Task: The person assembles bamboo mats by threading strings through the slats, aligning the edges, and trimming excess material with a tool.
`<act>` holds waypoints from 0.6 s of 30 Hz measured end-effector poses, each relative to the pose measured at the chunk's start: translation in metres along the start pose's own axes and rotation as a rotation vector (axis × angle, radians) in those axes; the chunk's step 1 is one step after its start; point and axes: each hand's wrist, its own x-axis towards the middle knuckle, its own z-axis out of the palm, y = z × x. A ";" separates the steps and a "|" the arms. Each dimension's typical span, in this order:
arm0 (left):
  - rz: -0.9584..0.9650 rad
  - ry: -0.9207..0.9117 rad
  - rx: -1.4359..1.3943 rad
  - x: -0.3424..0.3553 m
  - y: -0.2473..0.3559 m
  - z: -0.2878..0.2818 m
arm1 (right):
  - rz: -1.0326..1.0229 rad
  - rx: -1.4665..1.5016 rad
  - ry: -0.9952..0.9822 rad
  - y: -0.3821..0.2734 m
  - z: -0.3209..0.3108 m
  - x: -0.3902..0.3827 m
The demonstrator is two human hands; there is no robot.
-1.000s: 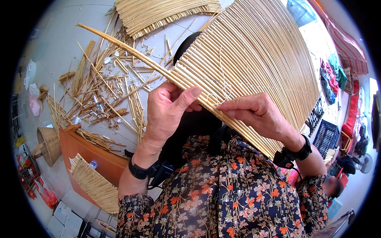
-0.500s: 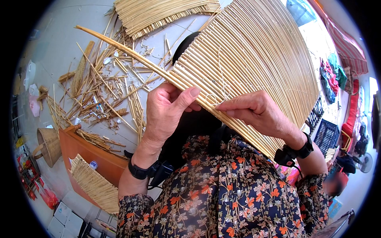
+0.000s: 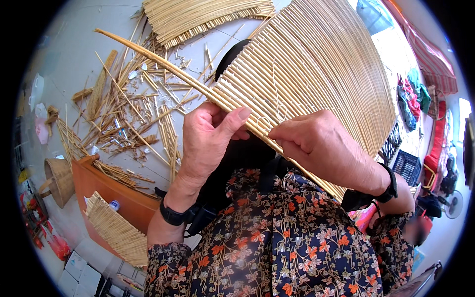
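A large mat of straw-coloured stalks [image 3: 316, 64], laid side by side, slants across my lap. Along its near edge lies a longer stalk [image 3: 163, 64], its tapered end sticking out to the upper left. My left hand [image 3: 210, 136] grips that edge, thumb on top and fingers curled beneath, closed on the stalk. Just to its right, my right hand [image 3: 319, 143] is pinched at the same edge, knuckles up. A thin pale thread [image 3: 274, 84] trails over the mat and makes a small loop at the right fingertips; the fingers hide its end.
Cut stalks and scraps [image 3: 133, 114] litter the floor at left. Another stalk mat [image 3: 198, 20] lies beyond. An orange-brown stool-like piece [image 3: 109, 183] with a small stalk panel [image 3: 116, 232] stands at lower left, beside a woven basket [image 3: 59, 180]. A dark crate [image 3: 407, 167] is at right.
My right hand has rolled over, its back and knuckles turning upward, and the right forearm has swung slightly lower and outward. My left hand keeps its grip almost unmoved.
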 end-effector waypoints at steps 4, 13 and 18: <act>-0.027 0.007 0.014 -0.003 0.005 0.000 | -0.024 -0.064 -0.015 -0.007 0.002 0.000; -0.072 -0.062 -0.002 0.004 0.004 -0.015 | 0.041 -0.070 -0.021 -0.007 0.014 0.012; 0.324 0.144 0.724 -0.016 -0.002 -0.048 | 0.070 -0.014 -0.056 -0.007 0.005 0.019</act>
